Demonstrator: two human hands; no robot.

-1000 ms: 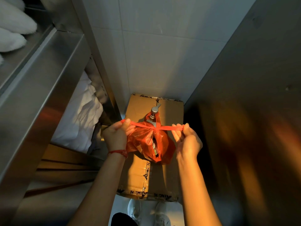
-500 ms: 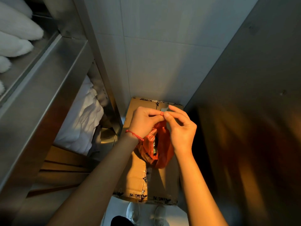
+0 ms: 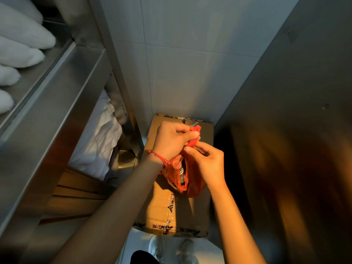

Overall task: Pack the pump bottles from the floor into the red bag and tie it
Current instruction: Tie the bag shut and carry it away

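Observation:
The red bag [image 3: 192,180] sits on a taped cardboard box [image 3: 162,210] on the floor. Through a gap in its side I see a pump bottle [image 3: 182,173]; a grey pump tip [image 3: 195,123] pokes out above the hands. My left hand [image 3: 171,141] grips one red bag handle [image 3: 196,129], which sticks up past its fingers. My right hand [image 3: 207,161] pinches the other handle strip just below it. Both hands meet over the bag's mouth, hiding the knot area.
A steel shelf unit [image 3: 47,115] with white linens [image 3: 99,138] and rolled towels [image 3: 17,54] fills the left. A tiled wall [image 3: 181,63] stands behind the box, a metal panel [image 3: 295,130] to the right. My white shoes [image 3: 171,250] are below the box.
A second ago the hands pulled the bag's handles apart in a taut line. They have since come together over the bag's mouth and are working the handle ends.

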